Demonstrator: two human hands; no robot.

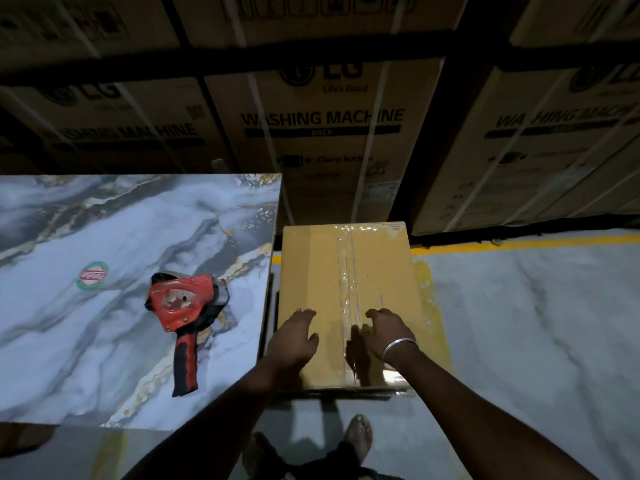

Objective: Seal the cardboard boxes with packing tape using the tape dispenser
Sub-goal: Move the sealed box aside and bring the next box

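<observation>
**Both hands on taped box, dispenser parked on the table**

Landmark: the cardboard box [346, 299], standing on the floor in front of the person. Clear packing tape [348, 271] already runs along its top seam, far edge to near edge, shiny and a bit wrinkled.

Left hand [294, 337] lies flat on the box top, left of the seam, fingers straight, gripping nothing. Right hand [384, 330] is on the box top just right of the seam, fingers bent down onto the tape near the near edge; looks like pressing or smoothing, not a clear pinch. A metal bangle [398, 348] sits on that wrist.

The tape dispenser [185, 313] is left of the box, lying on its side on the marble-patterned table [104, 220], well apart from both hands, handle pointing toward the person. Red body, black and red handle.

Handling, as a guess: box is stiff corrugated card, top flat and not sagging under the hands, so probably takes firm pressure. Weight unknown. Best held by the side walls or bottom edges; the taped strip is slick. Tape film is thin, sticks to itself, wrinkles easily. Dispenser: rigid; grab by the handle and keep off the cutter end.

Writing: big cartons [322, 126] stacked behind the box read "LG", "Life's Good", "WASHING MACHINE", "BACK", "Clamp bottom"; white straps cross them. A round green and red sticker [92, 275] on the table, left of the dispenser, is too small to read. Yellow floor line [519, 244] runs right of the box.
</observation>
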